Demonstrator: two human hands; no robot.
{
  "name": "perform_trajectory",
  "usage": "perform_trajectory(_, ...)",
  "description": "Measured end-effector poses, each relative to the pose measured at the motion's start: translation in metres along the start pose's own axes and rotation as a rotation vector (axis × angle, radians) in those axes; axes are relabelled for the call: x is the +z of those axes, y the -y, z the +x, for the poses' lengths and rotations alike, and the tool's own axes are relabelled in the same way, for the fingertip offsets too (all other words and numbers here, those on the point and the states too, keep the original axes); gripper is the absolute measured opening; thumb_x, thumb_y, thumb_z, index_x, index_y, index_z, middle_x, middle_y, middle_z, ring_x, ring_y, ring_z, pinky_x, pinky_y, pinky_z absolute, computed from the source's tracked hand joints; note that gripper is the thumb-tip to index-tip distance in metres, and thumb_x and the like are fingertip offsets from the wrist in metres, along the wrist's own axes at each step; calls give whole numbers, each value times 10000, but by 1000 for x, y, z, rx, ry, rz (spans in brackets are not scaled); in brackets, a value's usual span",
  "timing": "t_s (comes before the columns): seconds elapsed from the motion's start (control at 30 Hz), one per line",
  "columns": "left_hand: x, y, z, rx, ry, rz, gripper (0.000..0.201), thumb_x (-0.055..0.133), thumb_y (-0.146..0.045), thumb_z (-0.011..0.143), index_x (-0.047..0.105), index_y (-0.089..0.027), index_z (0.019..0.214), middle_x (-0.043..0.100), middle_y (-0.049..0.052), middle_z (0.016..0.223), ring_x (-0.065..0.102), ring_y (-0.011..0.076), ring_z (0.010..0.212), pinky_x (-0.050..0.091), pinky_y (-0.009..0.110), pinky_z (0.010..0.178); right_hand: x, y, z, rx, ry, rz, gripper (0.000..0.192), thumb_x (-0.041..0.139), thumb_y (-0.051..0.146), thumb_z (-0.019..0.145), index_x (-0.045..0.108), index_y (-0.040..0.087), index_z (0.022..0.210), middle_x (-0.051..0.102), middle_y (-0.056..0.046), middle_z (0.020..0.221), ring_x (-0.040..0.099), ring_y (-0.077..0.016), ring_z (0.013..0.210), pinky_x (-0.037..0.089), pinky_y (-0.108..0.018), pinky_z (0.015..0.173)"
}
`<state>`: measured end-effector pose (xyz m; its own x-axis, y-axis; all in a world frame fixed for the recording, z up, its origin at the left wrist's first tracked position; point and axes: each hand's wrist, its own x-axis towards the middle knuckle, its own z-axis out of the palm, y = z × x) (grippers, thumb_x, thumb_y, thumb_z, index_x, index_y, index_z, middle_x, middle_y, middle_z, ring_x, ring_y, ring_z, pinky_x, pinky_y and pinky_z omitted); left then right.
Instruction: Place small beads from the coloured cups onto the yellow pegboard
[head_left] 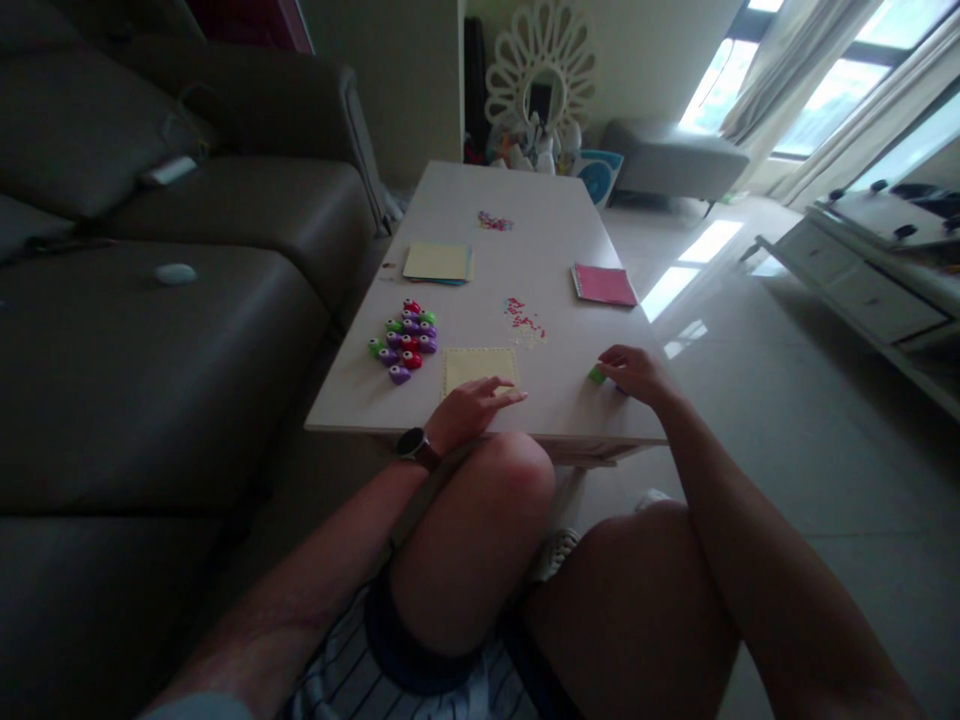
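Bare knees (517, 475) and striped cloth (345, 655) fill the near end of my feed, with both forearms running past them to a white table (551, 250).

Left hand (471, 410): watch (411, 444) on the wrist, fingers loosely extended and pointing right, nothing visibly held. It's over the near edge of a cream paper sheet (480, 366) with a patterned border. I can't tell if it's pressing down.

Right hand (634, 374): near the table's right front corner, fingers bent narrow, tips at a green craft punch (597, 375). I can't tell if that's a grip or only contact. Purple piece (621, 390) mostly hidden under the same hand.

Left of the sheet I have a batch of craft punches (409, 342) in red, green and purple with white round tops, packed in rough rows; one purple unit sits at the near end.

Just beyond the sheet, to its right: loose red paper bits (517, 307), pale bits next to them. Paper stack (435, 261), cream on top, sits behind the punches. Pink spiral notebook (606, 286) at the right edge. Small multicolored pile (495, 221) farther back, too small for me to make out.

Dark sofa (247, 210) along the left; petal-framed mirror (517, 62) beyond the far end.
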<state>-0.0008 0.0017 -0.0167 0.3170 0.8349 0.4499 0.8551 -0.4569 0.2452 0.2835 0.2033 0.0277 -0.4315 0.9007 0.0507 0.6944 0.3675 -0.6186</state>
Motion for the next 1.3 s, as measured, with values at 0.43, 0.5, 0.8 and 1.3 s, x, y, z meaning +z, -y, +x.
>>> perform_trajectory(0.43,-3,-4,0,-54,15,-76,518,575,-127,926,486,-233,1425,646,57,1237,609,193,1122,513,352,968,7,-16,6,-28,64,-10,227,711,243,675,697,164,888,691,-57,753,608,-169,659,472,-288,607)
perform_trajectory(0.5,-3,-4,0,-82,23,-76,446,593,-160,923,531,-198,1362,656,66,1202,615,204,1099,517,358,951,7,-15,6,-31,79,-44,208,702,216,675,697,169,878,692,-54,746,607,-168,649,471,-286,602)
perform_trajectory(0.8,-2,-3,1,-59,67,-43,134,537,-225,976,654,-173,937,671,57,1021,605,193,948,488,333,852,18,-1,5,-138,88,224,240,755,324,667,685,210,867,717,-42,783,663,-182,706,530,-334,696)
perform_trajectory(1.3,-6,-5,2,-80,108,79,150,483,-225,986,574,-175,877,607,46,888,544,182,828,422,318,755,62,51,-12,-274,301,331,321,735,348,735,656,214,1015,663,-13,774,617,-144,684,521,-280,663)
